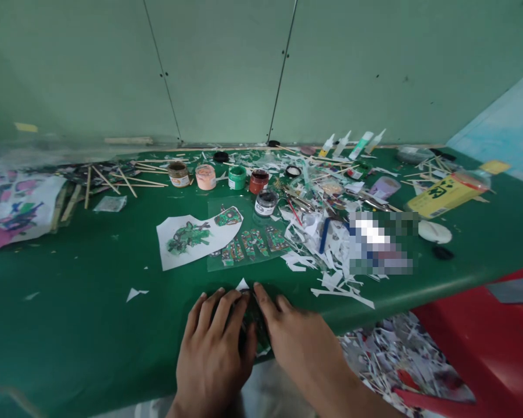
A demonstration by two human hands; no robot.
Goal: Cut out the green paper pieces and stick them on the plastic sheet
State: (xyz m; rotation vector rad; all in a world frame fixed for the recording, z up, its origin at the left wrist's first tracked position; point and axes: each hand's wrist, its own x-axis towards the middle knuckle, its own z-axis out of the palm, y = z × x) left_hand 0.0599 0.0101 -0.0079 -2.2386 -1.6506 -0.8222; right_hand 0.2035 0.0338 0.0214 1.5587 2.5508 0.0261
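Observation:
At the table's front edge, a dark green patterned piece (253, 325) with white paper corners lies between my two hands and is partly covered by them. My left hand (215, 342) rests palm down with its fingers stretched forward, the index finger and thumb against the piece's left side. My right hand (303, 342) presses along its right side, index finger straight and the other fingers partly hidden. Just beyond lies a white paper cut-out with a green drawing (192, 235), overlapping a clear sheet (257, 264) with patterned letter-like shapes.
Several open paint jars (236, 177) stand behind the sheet. White paper scraps (331, 278), a blue-handled tool (325, 235) and a yellow-labelled bottle (444, 194) lie to the right. Thin sticks (126, 181) lie at back left. Glue bottles (361, 145) stand near the wall. Scraps fill a red container (466, 331) below.

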